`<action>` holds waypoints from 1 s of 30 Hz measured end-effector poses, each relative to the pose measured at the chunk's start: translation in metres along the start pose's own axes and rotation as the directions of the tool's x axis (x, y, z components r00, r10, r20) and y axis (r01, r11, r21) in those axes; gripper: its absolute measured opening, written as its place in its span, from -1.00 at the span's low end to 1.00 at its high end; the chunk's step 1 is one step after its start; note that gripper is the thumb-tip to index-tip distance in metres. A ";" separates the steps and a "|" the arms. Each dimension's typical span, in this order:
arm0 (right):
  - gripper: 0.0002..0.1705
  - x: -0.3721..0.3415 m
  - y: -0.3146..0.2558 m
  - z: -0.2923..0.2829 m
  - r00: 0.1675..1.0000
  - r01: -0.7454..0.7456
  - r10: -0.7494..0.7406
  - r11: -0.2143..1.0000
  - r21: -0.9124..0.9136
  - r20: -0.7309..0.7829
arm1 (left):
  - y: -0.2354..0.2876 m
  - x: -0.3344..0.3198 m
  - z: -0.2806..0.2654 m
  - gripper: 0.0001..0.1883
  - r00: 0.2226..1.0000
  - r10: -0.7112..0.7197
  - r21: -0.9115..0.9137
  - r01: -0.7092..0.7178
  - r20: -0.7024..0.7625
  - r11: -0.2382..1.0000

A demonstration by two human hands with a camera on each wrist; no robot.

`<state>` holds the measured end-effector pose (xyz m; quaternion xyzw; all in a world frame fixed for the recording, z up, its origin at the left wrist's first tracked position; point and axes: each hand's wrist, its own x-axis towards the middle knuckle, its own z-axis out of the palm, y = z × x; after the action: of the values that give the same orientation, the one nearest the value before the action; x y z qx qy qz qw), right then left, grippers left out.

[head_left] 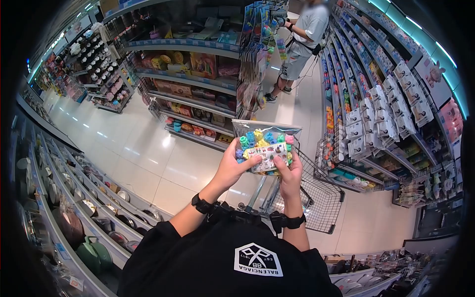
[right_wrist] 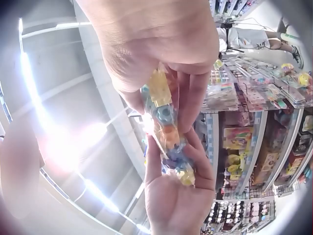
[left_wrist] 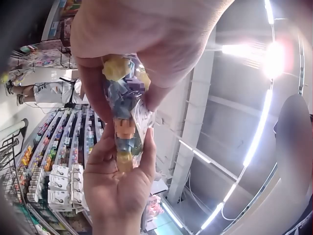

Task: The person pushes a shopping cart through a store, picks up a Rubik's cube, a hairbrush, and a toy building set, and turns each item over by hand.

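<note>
Both hands hold a clear plastic bag of small colourful plastic pieces [head_left: 269,137], in front of the chest. A printed white label [head_left: 266,151] covers part of its front, and its flat upper edge stands above the pieces. The left hand [head_left: 231,166] grips the bag's left side, thumb across the label. On the opposite side the right hand [head_left: 291,177] grips it, its thumb also on the label. Both wrist views show the bag edge-on between the hands, with yellow, blue and orange pieces [left_wrist: 124,128] visible through the plastic. Fingers behind the bag are mostly hidden in the head view.
A wire shopping cart [head_left: 321,198] stands beyond the right forearm. Shelves of boxed goods [head_left: 190,89] rise ahead, cookware shelves [head_left: 89,208] run along the left, and racks of hanging packs [head_left: 386,119] line the right. Another person [head_left: 302,44] stands in the aisle ahead.
</note>
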<state>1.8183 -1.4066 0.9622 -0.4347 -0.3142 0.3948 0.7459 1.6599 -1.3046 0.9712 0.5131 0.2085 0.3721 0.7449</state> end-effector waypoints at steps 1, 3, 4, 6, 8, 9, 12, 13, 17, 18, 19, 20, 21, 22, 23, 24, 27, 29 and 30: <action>-0.53 -0.001 0.000 0.001 1.000 -0.007 0.008 1.000 -0.008 0.003 | 0.002 -0.002 0.000 -0.38 1.000 -0.006 0.002 0.006 0.002 1.000; -0.55 0.000 -0.005 -0.003 1.000 -0.020 0.020 1.000 0.011 0.005 | 0.006 -0.001 0.002 -0.38 0.997 0.061 0.025 -0.063 0.048 0.998; -0.54 -0.001 -0.008 -0.008 0.999 -0.039 0.039 0.999 -0.004 0.033 | 0.008 -0.001 0.002 -0.38 0.997 0.056 0.025 -0.057 0.053 0.998; -0.52 -0.004 -0.010 -0.011 0.998 -0.048 0.049 0.998 -0.033 0.034 | 0.011 -0.004 0.000 -0.37 0.988 0.039 0.182 -0.067 0.151 0.981; -0.53 -0.006 -0.013 -0.009 0.999 -0.039 0.040 0.999 -0.032 0.019 | 0.013 -0.004 0.001 -0.36 0.986 0.028 0.197 -0.060 0.165 0.978; -0.54 -0.007 -0.015 -0.010 0.999 -0.032 0.032 0.999 -0.031 0.013 | 0.014 -0.004 0.001 -0.36 0.985 0.022 0.214 -0.059 0.171 0.975; -0.61 -0.007 -0.011 -0.012 0.996 0.072 -0.082 0.978 -0.196 -0.040 | 0.008 -0.003 0.006 -0.17 0.988 0.144 0.444 -0.154 0.055 0.883; -0.64 -0.006 -0.010 -0.006 0.979 0.154 -0.185 0.945 -0.290 -0.082 | 0.005 -0.004 0.009 -0.07 0.930 0.368 0.640 -0.277 -0.010 0.717; -0.56 -0.006 0.000 0.012 0.913 0.222 -0.392 0.707 -0.672 -0.111 | 0.004 -0.012 0.022 0.16 0.970 0.148 0.393 -0.215 0.194 0.894; -0.49 -0.010 -0.015 0.027 0.912 0.286 -0.409 0.562 -0.776 0.040 | -0.001 -0.015 0.028 0.26 0.965 0.139 0.291 -0.201 0.221 0.935; -0.46 -0.015 -0.027 0.040 0.919 0.324 -0.361 0.469 -0.821 0.157 | -0.014 -0.016 0.025 0.14 0.949 0.204 0.239 -0.262 0.239 0.935; -0.42 -0.019 -0.029 0.047 0.882 0.411 -0.400 0.395 -0.821 0.249 | -0.016 -0.015 0.020 0.00 0.972 0.127 0.096 -0.149 0.197 0.984; -0.39 -0.022 -0.030 0.052 0.833 0.498 -0.434 0.315 -0.808 0.344 | -0.016 -0.014 0.014 -0.13 0.985 0.050 -0.055 -0.041 0.168 0.998; -0.38 -0.026 -0.033 0.058 0.831 0.513 -0.426 0.334 -0.791 0.359 | -0.017 -0.011 0.015 -0.39 0.999 0.032 -0.308 -0.020 0.032 0.951; -0.38 -0.027 -0.032 0.056 0.827 0.524 -0.422 0.337 -0.782 0.372 | -0.016 -0.004 0.004 -0.46 0.998 -0.023 -0.391 0.046 0.063 0.919; -0.41 -0.029 -0.031 0.052 0.811 0.545 -0.428 0.304 -0.782 0.399 | -0.015 -0.002 -0.005 -0.48 0.993 -0.049 -0.439 0.091 0.106 0.894; -0.49 -0.032 -0.036 0.048 0.819 0.530 -0.408 0.270 -0.804 0.403 | -0.006 -0.001 -0.007 -0.47 0.994 -0.034 -0.460 0.078 0.103 0.885; -0.53 -0.024 -0.044 0.046 0.755 0.530 -0.486 0.056 -0.846 0.441 | -0.003 -0.004 -0.005 -0.45 0.998 -0.001 -0.430 0.030 0.067 0.902; -0.51 -0.021 -0.047 0.042 0.775 0.520 -0.463 0.083 -0.850 0.430 | -0.002 -0.006 -0.006 -0.41 0.996 -0.001 -0.385 0.036 0.091 0.922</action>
<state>1.7892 -1.4225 1.0200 -0.6443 -0.6271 -0.1334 0.4168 1.6528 -1.3063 0.9666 0.3707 0.1024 0.3755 0.8433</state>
